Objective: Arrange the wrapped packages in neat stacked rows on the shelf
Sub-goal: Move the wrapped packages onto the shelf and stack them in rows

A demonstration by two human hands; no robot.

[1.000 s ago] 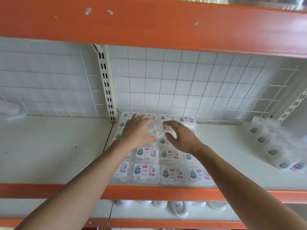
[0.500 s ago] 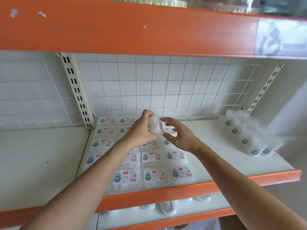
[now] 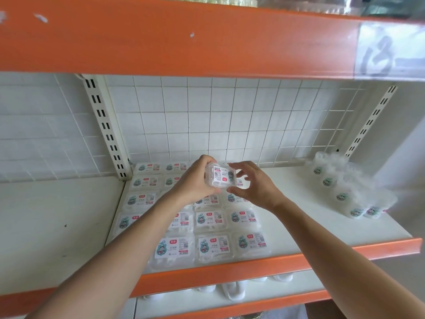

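A small clear-wrapped package (image 3: 220, 177) with a white label is held up above the shelf, turned on its side. My left hand (image 3: 195, 183) grips it from the left. My right hand (image 3: 254, 184) is at its right edge, with the fingers spread and the thumb under it. Below both hands, several flat wrapped packages (image 3: 212, 221) with teal cartoon labels lie in tidy rows on the white shelf (image 3: 299, 226). My forearms hide part of the left and middle rows.
A loose plastic bag of similar labelled items (image 3: 345, 187) lies at the shelf's right back. A white wire grid (image 3: 230, 120) backs the shelf, with slotted uprights at left and right. An orange beam (image 3: 207, 42) hangs overhead. White items show on the lower shelf (image 3: 232, 293).
Both hands lifted one package off the rows, raised it and turned it on its side. The camera view swung right and tilted.
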